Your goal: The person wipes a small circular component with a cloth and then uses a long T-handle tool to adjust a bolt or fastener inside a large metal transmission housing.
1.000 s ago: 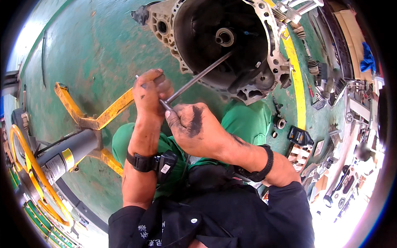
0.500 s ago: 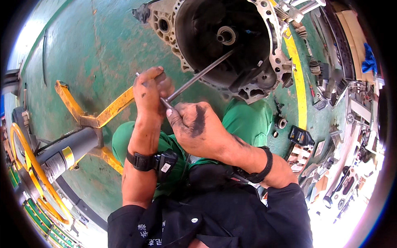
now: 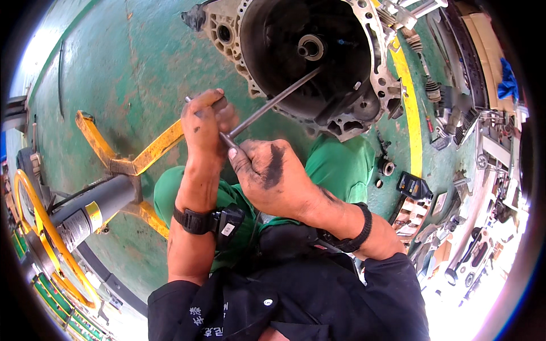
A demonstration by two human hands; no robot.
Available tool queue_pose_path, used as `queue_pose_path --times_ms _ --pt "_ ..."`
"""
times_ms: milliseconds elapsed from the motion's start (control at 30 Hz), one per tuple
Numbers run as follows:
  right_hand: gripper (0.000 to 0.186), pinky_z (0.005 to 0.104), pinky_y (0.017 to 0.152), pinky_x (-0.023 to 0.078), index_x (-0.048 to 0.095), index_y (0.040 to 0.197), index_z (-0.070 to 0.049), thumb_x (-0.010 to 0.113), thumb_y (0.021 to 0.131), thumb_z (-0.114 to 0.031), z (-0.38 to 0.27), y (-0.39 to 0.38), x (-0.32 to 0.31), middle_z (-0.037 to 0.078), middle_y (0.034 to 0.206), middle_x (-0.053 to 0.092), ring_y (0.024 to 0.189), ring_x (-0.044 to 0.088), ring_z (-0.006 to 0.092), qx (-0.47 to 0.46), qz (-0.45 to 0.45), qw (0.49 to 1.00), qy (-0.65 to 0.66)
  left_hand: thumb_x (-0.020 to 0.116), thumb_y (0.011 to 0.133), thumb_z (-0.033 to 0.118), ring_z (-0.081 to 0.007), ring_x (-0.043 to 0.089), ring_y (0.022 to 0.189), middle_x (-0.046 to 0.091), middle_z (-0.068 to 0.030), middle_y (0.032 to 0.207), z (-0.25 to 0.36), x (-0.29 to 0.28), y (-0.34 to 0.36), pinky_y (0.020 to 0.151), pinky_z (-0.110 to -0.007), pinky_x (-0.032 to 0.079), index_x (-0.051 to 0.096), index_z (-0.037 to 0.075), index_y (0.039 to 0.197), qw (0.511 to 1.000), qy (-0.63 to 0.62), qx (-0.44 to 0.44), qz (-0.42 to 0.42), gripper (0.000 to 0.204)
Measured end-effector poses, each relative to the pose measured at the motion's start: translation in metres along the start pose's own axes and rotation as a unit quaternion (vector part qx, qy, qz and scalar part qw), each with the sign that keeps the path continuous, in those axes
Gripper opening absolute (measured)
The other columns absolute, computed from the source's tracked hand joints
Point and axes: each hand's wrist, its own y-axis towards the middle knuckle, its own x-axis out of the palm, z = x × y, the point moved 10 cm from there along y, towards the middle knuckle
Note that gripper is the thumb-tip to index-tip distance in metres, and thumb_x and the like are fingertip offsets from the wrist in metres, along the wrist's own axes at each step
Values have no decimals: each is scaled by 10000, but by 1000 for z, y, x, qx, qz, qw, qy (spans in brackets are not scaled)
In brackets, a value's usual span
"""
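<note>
A steel T-handle wrench (image 3: 275, 103) slants from my hands up into a large, dark bell-shaped gearbox housing (image 3: 259, 62). My left hand (image 3: 205, 116) is closed around the left part of its crossbar, whose tip pokes out above the fist. Grease-stained, my right hand (image 3: 270, 173) grips the crossbar's other end, the thumb lying along it. Inside the housing a round shaft with a collar (image 3: 311, 48) stands out. The wrench's far end reaches the shadowed inner wall below that shaft, and what it touches there is too dark to make out.
A yellow-legged stand (image 3: 136, 162) with a grey cylinder (image 3: 99, 207) and a yellow wheel (image 3: 42, 227) is at left. On the green floor at right lie a black bottle (image 3: 414, 186), a small ring part (image 3: 388, 167) and axle shafts (image 3: 432, 91), beside a yellow line (image 3: 406, 102).
Both hands keep their hold on the crossbar. Only a very slight shift of the hands and the wrench shows.
</note>
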Motion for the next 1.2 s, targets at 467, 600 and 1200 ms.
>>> queue_pose_path --times_ms 467,600,1200 --pt "167 429 531 471 565 694 13 531 853 -25 -15 -1 -3 222 673 581 622 601 404 -46 -5 998 -48 500 893 43 -45 283 479 282 56 576 8 3 -2 420 -207 252 356 138 662 999 14 45 8 289" --pt "94 427 552 509 584 673 7 548 755 -21 -46 -8 -6 210 694 609 617 628 368 -177 -32 956 -233 524 901 148 -90 348 509 325 25 593 10 10 -6 454 -241 305 373 135 684 998 -51 19 -20 264" --pt "238 217 379 278 521 999 49 490 976 -186 -58 -114 -240 -12 588 423 409 377 65 -21 300 914 272 588 885 366 -168 456 815 476 -78 926 20 76 -36 572 -236 383 488 24 982 959 44 59 -272 369"
